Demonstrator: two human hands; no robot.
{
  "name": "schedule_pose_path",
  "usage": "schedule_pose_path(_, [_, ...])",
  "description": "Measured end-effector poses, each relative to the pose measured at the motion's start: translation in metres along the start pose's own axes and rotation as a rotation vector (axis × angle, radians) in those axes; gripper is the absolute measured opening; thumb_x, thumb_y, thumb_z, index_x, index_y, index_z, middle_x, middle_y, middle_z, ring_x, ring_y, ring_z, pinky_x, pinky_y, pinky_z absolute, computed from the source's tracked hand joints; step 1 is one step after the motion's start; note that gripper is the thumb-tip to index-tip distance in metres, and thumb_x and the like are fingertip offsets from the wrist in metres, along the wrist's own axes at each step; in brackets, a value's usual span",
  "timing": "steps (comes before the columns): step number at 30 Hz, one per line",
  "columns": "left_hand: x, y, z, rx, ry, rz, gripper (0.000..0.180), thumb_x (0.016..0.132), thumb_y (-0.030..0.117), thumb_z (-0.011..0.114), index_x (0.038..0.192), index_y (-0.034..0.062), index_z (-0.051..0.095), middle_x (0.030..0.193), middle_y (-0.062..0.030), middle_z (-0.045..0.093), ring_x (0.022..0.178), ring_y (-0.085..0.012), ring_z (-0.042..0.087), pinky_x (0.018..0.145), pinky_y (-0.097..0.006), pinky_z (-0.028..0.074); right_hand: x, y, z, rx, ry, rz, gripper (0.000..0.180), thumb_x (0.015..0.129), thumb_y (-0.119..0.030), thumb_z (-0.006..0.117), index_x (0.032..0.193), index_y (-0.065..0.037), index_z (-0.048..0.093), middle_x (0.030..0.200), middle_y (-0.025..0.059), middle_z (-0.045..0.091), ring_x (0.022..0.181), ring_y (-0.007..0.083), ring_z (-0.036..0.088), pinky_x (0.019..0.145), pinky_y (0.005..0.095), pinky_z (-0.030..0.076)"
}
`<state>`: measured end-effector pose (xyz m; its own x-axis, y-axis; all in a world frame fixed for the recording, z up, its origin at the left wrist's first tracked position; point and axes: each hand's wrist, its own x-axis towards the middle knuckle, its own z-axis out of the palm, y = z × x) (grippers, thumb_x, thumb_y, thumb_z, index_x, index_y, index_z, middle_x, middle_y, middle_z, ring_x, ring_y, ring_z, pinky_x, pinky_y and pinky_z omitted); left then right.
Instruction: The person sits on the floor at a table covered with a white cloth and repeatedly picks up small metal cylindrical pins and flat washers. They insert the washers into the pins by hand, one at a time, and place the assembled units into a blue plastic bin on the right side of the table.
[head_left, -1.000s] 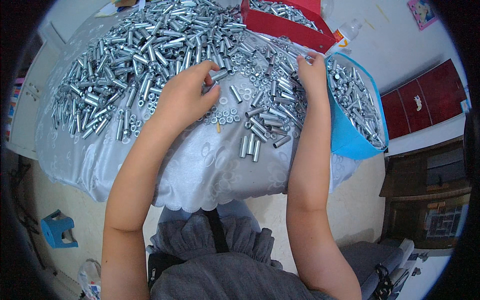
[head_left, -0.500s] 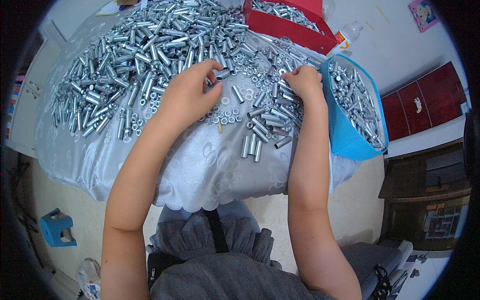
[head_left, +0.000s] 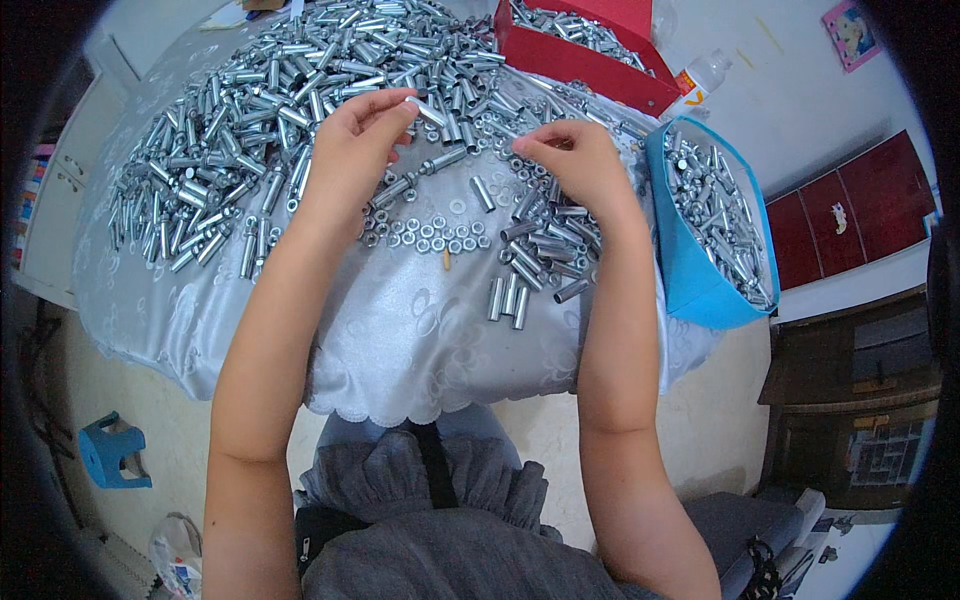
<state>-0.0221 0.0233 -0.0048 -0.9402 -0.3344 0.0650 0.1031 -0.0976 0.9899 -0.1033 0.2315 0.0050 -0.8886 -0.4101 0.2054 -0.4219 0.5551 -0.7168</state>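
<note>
A shiny metal sleeve [head_left: 428, 112] is pinched between the thumb and fingers of my left hand [head_left: 350, 150], above the edge of a big heap of metal sleeves and bolts [head_left: 290, 85]. To the right, my right hand [head_left: 582, 165] is closed in a pinch over scattered washers and nuts. Whatever lies between its fingertips is too small to make out. Below the hands, several hex nuts [head_left: 438, 243] sit in a cluster on the cloth. Loose metal sleeves [head_left: 540, 250] lie under and beside my right wrist, and one sleeve [head_left: 482, 194] lies alone between the hands.
A blue fabric bin [head_left: 715, 300] full of bolts and sleeves stands right of my right forearm. Behind it are a red box [head_left: 580, 62] of metal parts and a clear plastic bottle [head_left: 703, 75]. A silvery tablecloth [head_left: 420, 340] covers the table. A blue stool [head_left: 112, 452] stands on the floor.
My left hand has moved up and slightly left and now holds a sleeve at its fingertips. My right hand has moved left, away from the blue bin and toward the left hand.
</note>
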Motion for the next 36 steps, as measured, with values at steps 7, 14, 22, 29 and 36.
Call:
schedule_pose_path(7, [0.0, 0.0, 0.0, -0.019, 0.055, -0.02, 0.028, 0.079, 0.019, 0.061, 0.102, 0.0034, 0.059, 0.08, 0.0, 0.059, 0.071, -0.0068, 0.051, 0.062, -0.02, 0.04, -0.007, -0.023, 0.01, 0.12, -0.179, 0.006, 0.022, 0.075, -0.019, 0.068, 0.082, 0.001, 0.065, 0.07, 0.0009, 0.061, 0.064, 0.0051, 0.051, 0.059, 0.0198, 0.042])
schedule_pose_path(14, [0.0, -0.001, 0.0, 0.01, 0.006, -0.03, 0.031, 0.081, 0.02, 0.061, 0.107, 0.0044, 0.058, 0.083, 0.0018, 0.057, 0.07, -0.0046, 0.049, 0.06, -0.018, 0.039, -0.008, -0.027, 0.013, 0.197, -0.187, -0.004, 0.021, 0.075, -0.019, 0.068, 0.083, 0.0, 0.066, 0.07, -0.0001, 0.06, 0.063, 0.0047, 0.051, 0.058, 0.0193, 0.041])
schedule_pose_path(22, [-0.005, -0.006, 0.01, 0.059, -0.08, 0.081, 0.029, 0.079, 0.021, 0.064, 0.103, 0.0039, 0.059, 0.079, 0.002, 0.059, 0.068, -0.0042, 0.05, 0.061, -0.018, 0.039, -0.01, -0.033, 0.027, 0.628, -0.094, 0.052, 0.039, 0.078, -0.011, 0.063, 0.107, 0.011, 0.051, 0.077, 0.0129, 0.062, 0.066, 0.0137, 0.061, 0.059, 0.0199, 0.05])
schedule_pose_path(29, [-0.009, -0.005, 0.013, 0.261, -0.163, 0.292, 0.018, 0.074, 0.014, 0.066, 0.09, 0.004, 0.063, 0.08, -0.0013, 0.062, 0.065, -0.0058, 0.05, 0.059, -0.021, 0.041, -0.009, -0.041, 0.029, 0.785, -0.194, 0.177, 0.037, 0.088, -0.026, 0.051, 0.105, 0.007, 0.053, 0.088, 0.0112, 0.062, 0.074, 0.0134, 0.062, 0.067, 0.0225, 0.052])
schedule_pose_path(36, [-0.01, -0.009, 0.014, 0.526, -0.142, 0.707, 0.014, 0.073, 0.006, 0.064, 0.086, 0.0011, 0.061, 0.078, -0.0035, 0.058, 0.073, -0.0132, 0.053, 0.063, -0.024, 0.042, -0.015, -0.055, 0.029, 0.827, -0.313, 0.175, 0.042, 0.089, -0.035, 0.047, 0.101, 0.004, 0.056, 0.087, 0.0082, 0.06, 0.074, 0.0107, 0.06, 0.067, 0.0203, 0.051])
